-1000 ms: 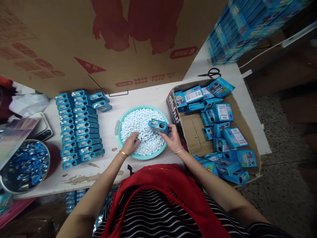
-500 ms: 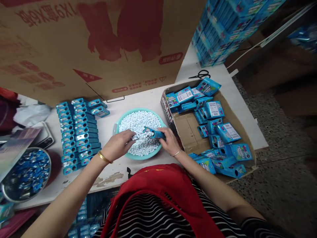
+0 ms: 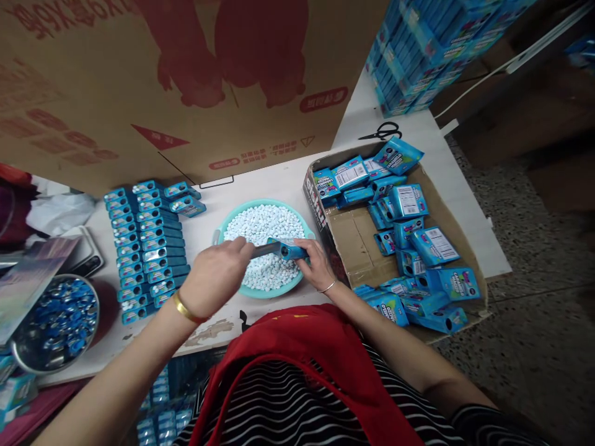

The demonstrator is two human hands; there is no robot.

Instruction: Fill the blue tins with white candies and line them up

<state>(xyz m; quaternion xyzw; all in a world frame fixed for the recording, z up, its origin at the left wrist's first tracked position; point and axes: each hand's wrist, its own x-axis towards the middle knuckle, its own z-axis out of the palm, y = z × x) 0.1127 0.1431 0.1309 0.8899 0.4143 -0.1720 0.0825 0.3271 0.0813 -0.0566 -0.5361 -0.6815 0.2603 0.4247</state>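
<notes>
My left hand (image 3: 217, 272) is closed around a narrow metal scoop (image 3: 266, 249). The scoop is tilted, with its tip at the open end of a small blue candy box (image 3: 294, 250). That box lies on its side in my right hand (image 3: 318, 265), whose fingers wrap its far end. Below both hands sits a turquoise basin (image 3: 222, 227) of small pale-blue candies (image 3: 264, 223). I cannot see how full the box is.
Blue boxes (image 3: 162, 244) stand in rows at the left. A carton tray (image 3: 351, 244) at the right holds more boxes. Scissors (image 3: 385, 131) lie behind it. A metal bowl (image 3: 97, 316) of blue wrapped pieces is at far left; a big carton (image 3: 260, 130) stands behind.
The scoop, heaped with candies before, has been raised and tipped against the box, and no candies show on it now. My left hand has turned over; the right hand stays nearly still.
</notes>
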